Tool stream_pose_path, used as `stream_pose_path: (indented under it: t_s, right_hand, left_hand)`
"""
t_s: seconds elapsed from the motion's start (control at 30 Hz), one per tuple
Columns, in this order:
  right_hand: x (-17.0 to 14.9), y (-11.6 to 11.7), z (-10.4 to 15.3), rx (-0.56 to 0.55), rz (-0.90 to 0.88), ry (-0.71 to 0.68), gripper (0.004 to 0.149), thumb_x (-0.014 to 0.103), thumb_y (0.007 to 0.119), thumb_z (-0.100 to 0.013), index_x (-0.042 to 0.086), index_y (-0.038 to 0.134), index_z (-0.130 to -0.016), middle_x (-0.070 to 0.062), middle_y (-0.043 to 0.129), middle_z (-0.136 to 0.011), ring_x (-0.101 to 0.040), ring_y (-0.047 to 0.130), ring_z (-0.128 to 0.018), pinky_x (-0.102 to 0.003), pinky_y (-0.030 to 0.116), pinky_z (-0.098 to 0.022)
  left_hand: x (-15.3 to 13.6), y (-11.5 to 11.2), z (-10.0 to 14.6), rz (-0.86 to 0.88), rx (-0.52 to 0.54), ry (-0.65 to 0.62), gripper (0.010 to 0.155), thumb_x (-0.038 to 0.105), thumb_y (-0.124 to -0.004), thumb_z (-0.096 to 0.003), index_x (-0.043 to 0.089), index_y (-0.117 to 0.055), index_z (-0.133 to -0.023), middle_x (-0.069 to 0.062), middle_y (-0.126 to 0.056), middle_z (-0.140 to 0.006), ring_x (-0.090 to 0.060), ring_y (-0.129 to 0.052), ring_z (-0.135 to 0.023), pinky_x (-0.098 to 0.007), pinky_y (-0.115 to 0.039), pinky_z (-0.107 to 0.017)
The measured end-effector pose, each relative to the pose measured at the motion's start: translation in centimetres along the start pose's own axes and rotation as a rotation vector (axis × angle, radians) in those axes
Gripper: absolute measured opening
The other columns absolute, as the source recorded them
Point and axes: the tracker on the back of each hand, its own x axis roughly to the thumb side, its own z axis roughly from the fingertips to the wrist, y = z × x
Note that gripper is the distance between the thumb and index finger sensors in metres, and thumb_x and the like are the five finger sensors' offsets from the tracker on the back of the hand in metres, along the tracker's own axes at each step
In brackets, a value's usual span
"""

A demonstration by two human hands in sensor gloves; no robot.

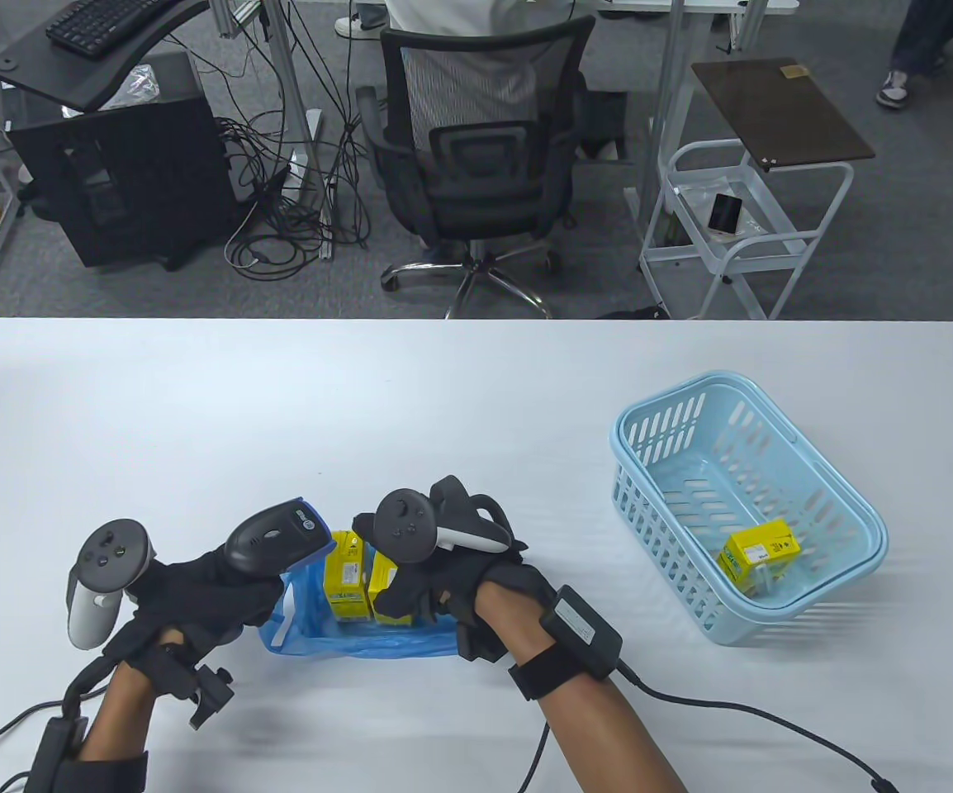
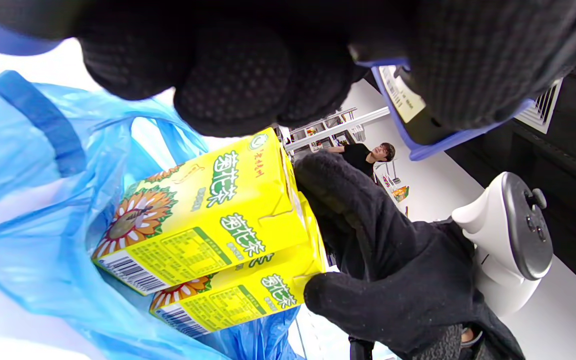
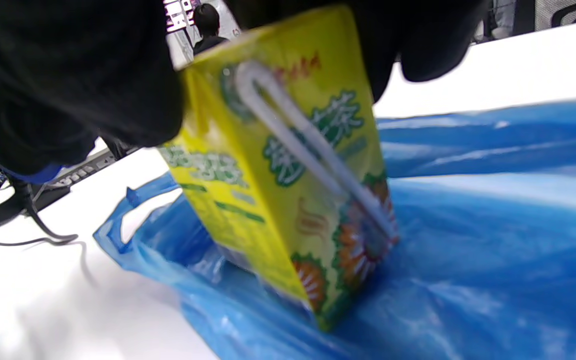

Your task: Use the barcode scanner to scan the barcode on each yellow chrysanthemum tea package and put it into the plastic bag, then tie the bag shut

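Observation:
My left hand [image 1: 225, 591] grips the dark barcode scanner [image 1: 277, 538], blue-edged [image 2: 418, 117], just left of the blue plastic bag [image 1: 361, 640]. My right hand [image 1: 414, 591] holds a yellow chrysanthemum tea package [image 1: 381, 588] upright with its lower end inside the bag's mouth. A second package [image 1: 343, 582] stands in the bag against it. In the left wrist view the two packages [image 2: 203, 220] [image 2: 240, 295] lie stacked, barcodes showing, with the right hand [image 2: 383, 270] at their end. The right wrist view shows the held package [image 3: 293, 175] with its straw, over the bag [image 3: 468, 250].
A light blue basket [image 1: 865, 529] stands at the right of the white table [image 1: 278, 396], with one more yellow package [image 1: 761, 557] inside. Glove cables trail off the front edge. An office chair [image 1: 476, 157] and a white cart [image 1: 741, 231] stand beyond the table.

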Motion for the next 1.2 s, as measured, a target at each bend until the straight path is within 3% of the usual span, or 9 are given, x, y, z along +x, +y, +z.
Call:
stream_pose_path:
  t_s: [0.17,0.3,0.5,0.7,0.93,1.03,1.2]
  right_hand:
    - [0.0,0.0,0.3,-0.001,0.017,0.006,0.095,0.052,0.093,-0.033,0.023,0.034,-0.101,-0.005,0.053,-0.108,-0.032,0.069,-0.100,-0.056,0.064,-0.072]
    - [-0.3,-1.2,1.2,-0.048,0.023,0.023,0.101,0.058,0.091,-0.029,0.023,0.030,-0.102,-0.009,0.040,-0.112,-0.041,0.055,-0.103,-0.061,0.056,-0.073]
    - [-2.3,-6.5,4.3,-0.196,-0.024,0.145,0.101,0.070,0.075,-0.030,0.026,0.019,-0.102,-0.014,0.014,-0.112,-0.050,0.024,-0.104,-0.067,0.035,-0.075]
    - [-6.1,-11.6,8.2,-0.297,-0.014,0.350,0.098,0.072,0.069,-0.032,0.027,0.019,-0.103,-0.014,0.010,-0.112,-0.049,0.017,-0.104,-0.069,0.028,-0.074]
    - [-13.8,-14.9,14.7,-0.193,0.159,0.749,0.096,0.071,0.065,-0.034,0.026,0.015,-0.102,-0.016,0.006,-0.111,-0.050,0.014,-0.103,-0.069,0.027,-0.074]
    - [-17.6,-14.9,17.5,-0.155,0.209,0.920,0.094,0.069,0.065,-0.035,0.026,0.014,-0.102,-0.015,0.004,-0.110,-0.049,0.012,-0.103,-0.069,0.027,-0.074]
    - [-21.3,-13.7,20.2,-0.034,0.139,1.062,0.093,0.068,0.067,-0.035,0.027,0.017,-0.102,-0.015,0.010,-0.111,-0.050,0.020,-0.103,-0.067,0.034,-0.075]
  left_hand:
    - [0.0,0.1,0.0,-0.001,0.005,-0.003,0.066,0.056,-0.088,-0.0393,0.029,-0.067,-0.096,0.010,-0.095,-0.070,-0.021,-0.104,-0.048,-0.043,-0.087,-0.044]
    - [0.0,0.1,0.0,0.000,0.006,-0.006,0.066,0.056,-0.088,-0.0392,0.029,-0.067,-0.096,0.010,-0.095,-0.070,-0.021,-0.104,-0.048,-0.043,-0.087,-0.044]
    - [0.0,0.2,0.0,0.002,-0.003,-0.008,0.067,0.056,-0.088,-0.0393,0.029,-0.066,-0.096,0.010,-0.095,-0.070,-0.021,-0.104,-0.047,-0.043,-0.087,-0.044]
    - [-0.1,0.1,0.0,-0.001,-0.005,-0.004,0.067,0.056,-0.088,-0.0393,0.029,-0.066,-0.096,0.011,-0.095,-0.070,-0.021,-0.104,-0.047,-0.044,-0.087,-0.044]
    - [-0.1,0.1,0.0,0.003,-0.022,-0.003,0.067,0.056,-0.088,-0.0396,0.028,-0.065,-0.097,0.010,-0.095,-0.069,-0.021,-0.104,-0.047,-0.044,-0.087,-0.044]
    - [-0.1,0.1,0.0,-0.005,-0.020,-0.001,0.069,0.056,-0.088,-0.0396,0.028,-0.063,-0.098,0.010,-0.095,-0.069,-0.021,-0.104,-0.047,-0.044,-0.087,-0.044]
    - [-0.1,0.2,0.1,0.001,-0.012,-0.008,0.071,0.056,-0.088,-0.0398,0.027,-0.060,-0.099,0.010,-0.095,-0.070,-0.021,-0.104,-0.047,-0.044,-0.087,-0.044]
